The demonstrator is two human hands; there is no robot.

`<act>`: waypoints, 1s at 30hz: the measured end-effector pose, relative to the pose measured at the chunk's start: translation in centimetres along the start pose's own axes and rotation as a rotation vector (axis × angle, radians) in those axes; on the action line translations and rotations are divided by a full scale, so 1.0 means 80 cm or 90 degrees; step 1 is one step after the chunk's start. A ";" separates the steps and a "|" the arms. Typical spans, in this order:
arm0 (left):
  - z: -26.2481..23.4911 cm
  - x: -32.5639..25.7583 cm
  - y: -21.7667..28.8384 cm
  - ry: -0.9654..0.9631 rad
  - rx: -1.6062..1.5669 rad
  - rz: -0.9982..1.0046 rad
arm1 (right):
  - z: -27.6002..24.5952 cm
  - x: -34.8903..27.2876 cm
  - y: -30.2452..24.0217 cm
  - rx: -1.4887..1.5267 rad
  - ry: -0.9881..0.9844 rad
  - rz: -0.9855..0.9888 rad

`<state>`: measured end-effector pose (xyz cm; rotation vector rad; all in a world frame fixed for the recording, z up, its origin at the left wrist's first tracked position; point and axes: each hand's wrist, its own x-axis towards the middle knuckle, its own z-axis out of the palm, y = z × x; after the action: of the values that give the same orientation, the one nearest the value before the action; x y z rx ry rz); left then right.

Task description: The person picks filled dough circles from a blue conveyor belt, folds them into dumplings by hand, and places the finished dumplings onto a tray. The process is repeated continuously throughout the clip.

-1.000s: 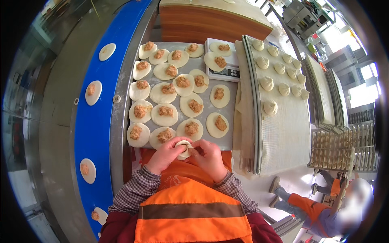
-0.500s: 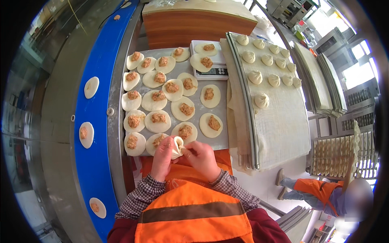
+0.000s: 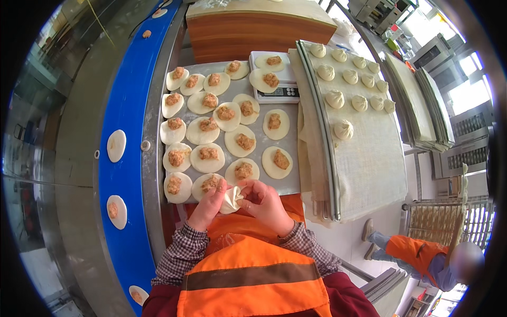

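Note:
My left hand point(image 3: 207, 205) and my right hand point(image 3: 264, 202) are together at the near edge of the steel table point(image 3: 290, 182), both gripping one dough piece point(image 3: 231, 199) with pinched folds. Just beyond my fingers lie several flat dough rounds topped with meat filling point(image 3: 208, 156), laid in rows on the table. A tray point(image 3: 364, 158) lined with cloth to the right carries several pleated buns point(image 3: 343, 128).
A blue conveyor belt point(image 3: 127, 105) runs along the left with filled dough rounds point(image 3: 116, 145) spaced on it. A scale point(image 3: 274, 91) holding two rounds stands at the table's back, before a wooden block point(image 3: 253, 26). Another person in orange point(image 3: 417, 253) stands low right beside racks.
The dough piece has been folded more closed between my fingers, and my hands sit slightly nearer my body. The view has shifted a little.

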<state>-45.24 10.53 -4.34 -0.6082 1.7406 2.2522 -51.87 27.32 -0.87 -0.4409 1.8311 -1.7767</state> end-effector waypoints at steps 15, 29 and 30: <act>0.023 -0.018 0.033 -0.012 0.057 0.195 | 0.001 -0.009 -0.005 -0.044 0.032 -0.047; 0.032 -0.019 0.040 -0.026 0.117 0.337 | -0.011 -0.013 -0.021 -0.230 -0.009 -0.151; 0.027 -0.022 0.040 -0.022 0.184 0.342 | -0.011 -0.014 -0.018 -0.200 -0.014 -0.136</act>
<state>-45.44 11.89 -0.29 -0.0356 2.3717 2.2207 -51.69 28.57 0.75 -0.7993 2.1231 -1.6084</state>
